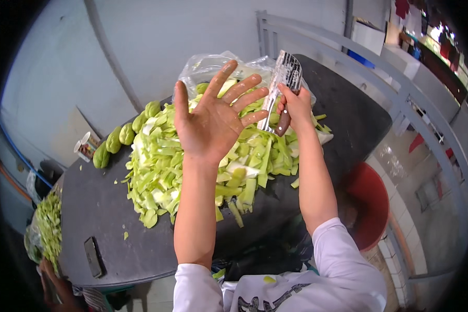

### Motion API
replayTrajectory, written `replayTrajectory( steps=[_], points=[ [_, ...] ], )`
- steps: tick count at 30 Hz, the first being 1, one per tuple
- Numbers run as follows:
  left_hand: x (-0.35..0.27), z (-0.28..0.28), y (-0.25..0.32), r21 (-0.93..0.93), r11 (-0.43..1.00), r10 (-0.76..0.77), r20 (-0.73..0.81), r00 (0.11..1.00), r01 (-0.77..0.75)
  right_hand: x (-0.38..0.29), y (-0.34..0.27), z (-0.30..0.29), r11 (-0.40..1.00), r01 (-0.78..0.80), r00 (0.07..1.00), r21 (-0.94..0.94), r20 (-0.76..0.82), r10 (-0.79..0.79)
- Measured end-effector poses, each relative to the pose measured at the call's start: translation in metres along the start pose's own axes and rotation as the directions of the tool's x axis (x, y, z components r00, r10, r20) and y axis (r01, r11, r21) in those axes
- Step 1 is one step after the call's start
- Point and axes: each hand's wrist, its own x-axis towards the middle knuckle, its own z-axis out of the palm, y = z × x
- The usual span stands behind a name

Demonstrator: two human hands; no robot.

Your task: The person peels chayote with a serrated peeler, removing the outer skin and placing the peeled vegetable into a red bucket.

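My left hand (214, 117) is raised palm up with its fingers spread, wet and holding nothing, above a heap of sliced green chayote (156, 171) on a dark table (117, 218). My right hand (296, 103) grips the brown handle of a cleaver (282, 78), whose blade points away from me and has pale residue on it. The heap spreads beneath both hands, against a clear plastic bag (202, 64) at the back. Several whole chayotes (113, 139) lie in a row along the table's far left edge.
A phone (93, 257) lies at the table's near left. Two cups (86, 146) rest by the wall. A red bin (368, 206) stands at the right, beside a grey railing (401, 89). Another person's arm (54, 280) shows at the lower left, near more cut green pieces (50, 226).
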Motion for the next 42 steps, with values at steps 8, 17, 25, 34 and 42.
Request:
replayTrajectory(
  steps=[8,17,25,34,42],
  points=[
    [-0.012,-0.002,0.021,0.067,0.996,0.057,0.021,0.998,-0.058,-0.006,0.006,0.010,0.998,-0.026,0.998,-0.058,0.062,0.030],
    [-0.015,0.006,0.019,0.260,0.956,0.167,-0.115,0.979,-0.133,-0.006,0.008,0.009,0.997,-0.012,0.998,-0.076,0.054,0.017],
    [-0.015,0.005,0.014,0.395,0.913,0.178,-0.165,0.970,-0.101,-0.008,0.005,0.009,0.998,-0.033,0.998,-0.062,0.046,0.036],
    [-0.015,0.004,0.011,0.621,0.783,0.206,-0.237,0.949,-0.014,-0.007,0.007,0.006,0.997,-0.025,0.998,-0.073,0.053,0.029],
    [-0.017,0.011,0.014,-0.011,1.000,0.029,0.106,0.994,-0.028,-0.007,0.006,0.008,0.997,-0.034,0.998,-0.073,0.053,0.038]
  ],
)
